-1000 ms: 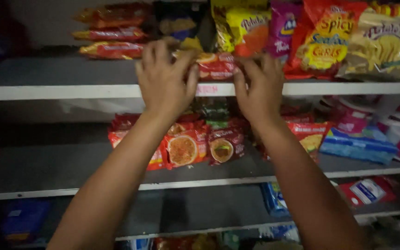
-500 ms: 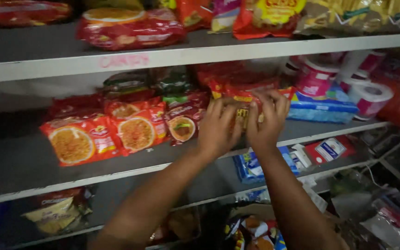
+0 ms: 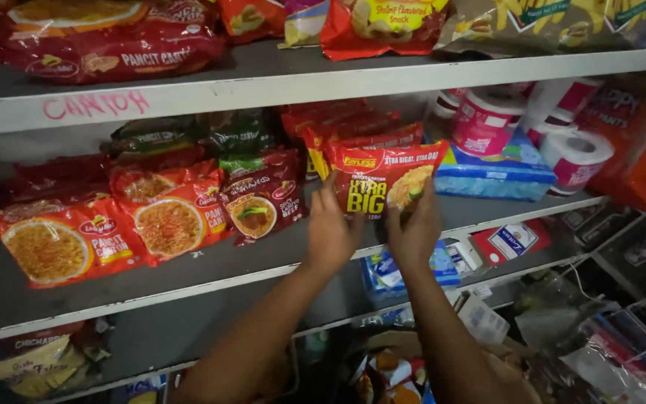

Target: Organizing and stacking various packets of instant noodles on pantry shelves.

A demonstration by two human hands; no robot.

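Observation:
Both my hands reach up to the middle shelf point(image 3: 211, 278) of a shop rack. My left hand point(image 3: 330, 232) and my right hand point(image 3: 415, 230) grip the lower corners of a red and yellow instant noodle packet point(image 3: 383, 179), which stands upright near the shelf's front edge. Behind it stands a row of similar red packets point(image 3: 353, 131). To the left lie red noodle packets with round noodle pictures point(image 3: 121, 224) and a darker packet point(image 3: 262, 198).
The top shelf point(image 3: 323, 82) carries snack bags and a red noodle pack. Toilet paper rolls point(image 3: 532, 127) and a blue wipes pack point(image 3: 495, 176) sit to the right. Lower shelves hold small boxes point(image 3: 514, 241) and packets; wire baskets point(image 3: 637, 299) stand at the right.
My hands dropped from the top shelf to the middle shelf and moved right. They now hold one noodle packet upright at the front of its row.

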